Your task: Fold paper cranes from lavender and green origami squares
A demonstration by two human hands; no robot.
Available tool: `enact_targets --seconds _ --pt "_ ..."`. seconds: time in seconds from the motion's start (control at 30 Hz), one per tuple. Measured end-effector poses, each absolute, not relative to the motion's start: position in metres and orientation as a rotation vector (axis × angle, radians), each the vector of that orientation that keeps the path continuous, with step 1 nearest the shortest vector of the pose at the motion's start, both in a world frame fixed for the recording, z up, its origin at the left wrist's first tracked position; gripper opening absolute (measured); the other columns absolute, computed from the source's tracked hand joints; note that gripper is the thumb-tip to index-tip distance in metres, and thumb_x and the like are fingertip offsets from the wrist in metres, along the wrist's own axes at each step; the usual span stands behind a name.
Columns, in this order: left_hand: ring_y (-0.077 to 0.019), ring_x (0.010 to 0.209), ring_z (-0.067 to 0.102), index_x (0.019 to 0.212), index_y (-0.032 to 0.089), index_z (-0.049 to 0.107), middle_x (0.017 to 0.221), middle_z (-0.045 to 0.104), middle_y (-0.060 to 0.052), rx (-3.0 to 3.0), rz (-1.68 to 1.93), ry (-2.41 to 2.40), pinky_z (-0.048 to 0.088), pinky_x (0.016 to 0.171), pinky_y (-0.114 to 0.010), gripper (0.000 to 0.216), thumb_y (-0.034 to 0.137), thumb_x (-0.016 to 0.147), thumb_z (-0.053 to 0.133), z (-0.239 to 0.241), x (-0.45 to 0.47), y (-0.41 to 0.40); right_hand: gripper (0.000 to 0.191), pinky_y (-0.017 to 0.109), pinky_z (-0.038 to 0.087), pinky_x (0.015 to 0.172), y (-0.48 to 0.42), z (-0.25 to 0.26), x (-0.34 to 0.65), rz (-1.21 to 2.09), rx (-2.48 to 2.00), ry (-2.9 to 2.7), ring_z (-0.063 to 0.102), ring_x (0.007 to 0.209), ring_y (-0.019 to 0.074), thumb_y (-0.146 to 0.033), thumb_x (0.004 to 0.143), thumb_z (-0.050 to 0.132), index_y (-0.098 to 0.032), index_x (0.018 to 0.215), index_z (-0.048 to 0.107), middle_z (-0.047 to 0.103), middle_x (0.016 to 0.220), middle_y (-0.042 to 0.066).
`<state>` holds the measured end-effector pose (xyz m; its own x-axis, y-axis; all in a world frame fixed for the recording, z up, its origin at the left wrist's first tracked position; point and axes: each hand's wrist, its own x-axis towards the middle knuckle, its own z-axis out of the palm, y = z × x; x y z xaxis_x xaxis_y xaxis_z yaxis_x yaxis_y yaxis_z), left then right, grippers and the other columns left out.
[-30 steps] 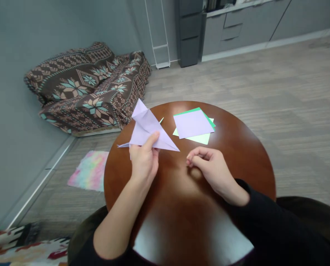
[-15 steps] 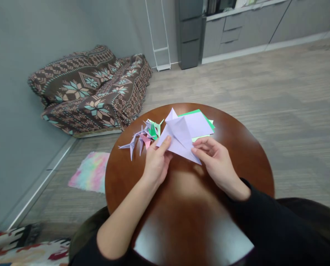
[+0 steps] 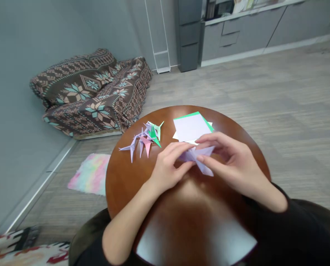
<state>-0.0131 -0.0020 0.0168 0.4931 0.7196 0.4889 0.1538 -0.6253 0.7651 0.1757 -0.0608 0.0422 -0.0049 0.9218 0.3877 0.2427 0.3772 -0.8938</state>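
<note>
A lilac sheet of origami paper (image 3: 204, 168), partly folded, is held just above the round table between both hands. My left hand (image 3: 170, 166) is closed on its left side, fingers over the top and thumb below. At the right side, my right hand (image 3: 231, 162) pinches the paper between thumb and fingers. Parts of the folds are hidden behind the fingers. Just beyond the hands lies a stack of square paper (image 3: 192, 127), lilac on top with green and pale sheets sticking out.
Several folded paper cranes (image 3: 132, 148) in lilac, pink, green and pale green lie at the left of the brown round table (image 3: 123, 181). A patterned sofa (image 3: 93, 96) stands beyond, and a fluffy pastel rug (image 3: 89, 173) lies on the floor to the left.
The lilac paper, spread wide before, is now gathered smaller and lower, nearer to me. Both hands have shifted right and closed in around it, uncovering the paper stack.
</note>
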Motion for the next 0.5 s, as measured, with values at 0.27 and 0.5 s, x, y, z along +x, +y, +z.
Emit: enact_targets --seconds 0.27,0.5 --pt "-0.0318 0.127 0.062 0.114 0.022 0.078 0.126 0.073 -0.012 1.474 1.223 0.751 0.046 0.111 -0.043 0.039 0.025 0.075 0.081 0.009 -0.01 0.004 0.037 0.05 0.048 0.103 -0.062 0.036 0.165 0.17 -1.062 -1.949 0.066 0.119 0.031 -0.026 0.086 0.075 -0.023 0.12 0.062 0.072 0.126 0.012" --pt "-0.0327 0.129 0.062 0.122 0.023 0.073 0.127 0.074 -0.011 0.943 1.017 0.673 0.049 0.108 -0.044 0.045 0.026 0.078 0.076 0.01 -0.004 -0.004 0.039 0.055 0.04 0.116 -0.058 0.019 0.159 -0.085 -1.049 -2.1 0.06 0.132 0.0291 -0.006 0.091 0.053 -0.018 0.128 0.062 0.067 0.138 0.015"
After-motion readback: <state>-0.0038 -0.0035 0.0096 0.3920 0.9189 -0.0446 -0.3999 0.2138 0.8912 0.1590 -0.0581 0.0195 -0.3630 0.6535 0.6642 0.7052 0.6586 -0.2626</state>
